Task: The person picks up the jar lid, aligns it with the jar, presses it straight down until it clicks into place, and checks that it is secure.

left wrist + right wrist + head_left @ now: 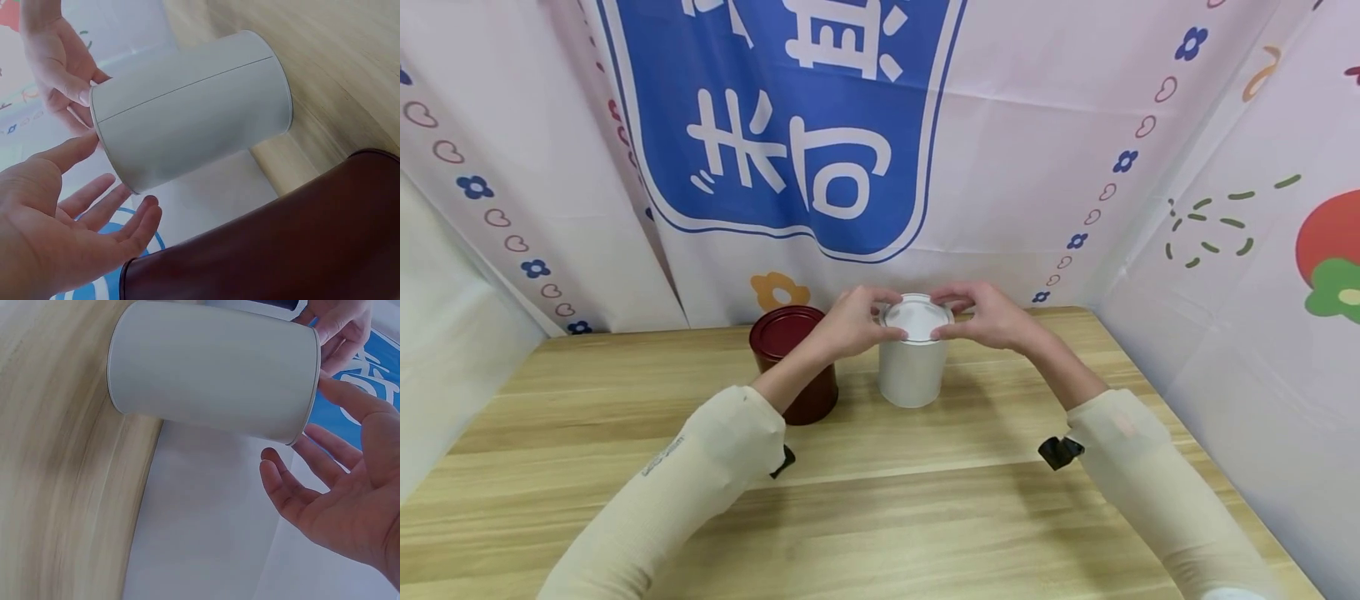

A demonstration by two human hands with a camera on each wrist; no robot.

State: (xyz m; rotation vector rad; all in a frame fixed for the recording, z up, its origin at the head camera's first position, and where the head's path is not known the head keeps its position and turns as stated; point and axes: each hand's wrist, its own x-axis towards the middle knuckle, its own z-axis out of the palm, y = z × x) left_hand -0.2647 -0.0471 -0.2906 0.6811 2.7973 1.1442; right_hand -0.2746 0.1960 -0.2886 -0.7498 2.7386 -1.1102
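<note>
A white cylindrical can (910,375) with a lid (916,318) stands upright near the back of the wooden table. My left hand (853,321) grips its top rim from the left, thumb at the near side and fingers toward the far side. From the right, my right hand (988,317) holds the same rim in a mirrored way. In the left wrist view, the thumb and some fingertips meet the rim, while other fingers of the left hand (81,231) extend past it. The right wrist view shows a similar hold by the right hand (350,500).
A dark red can (812,404) with a red lid stands left of the white one, partly behind my left forearm. Behind the wooden table (895,517) hangs a printed cloth (1000,183) with a blue sign. Another printed cloth (1210,308) borders the right side.
</note>
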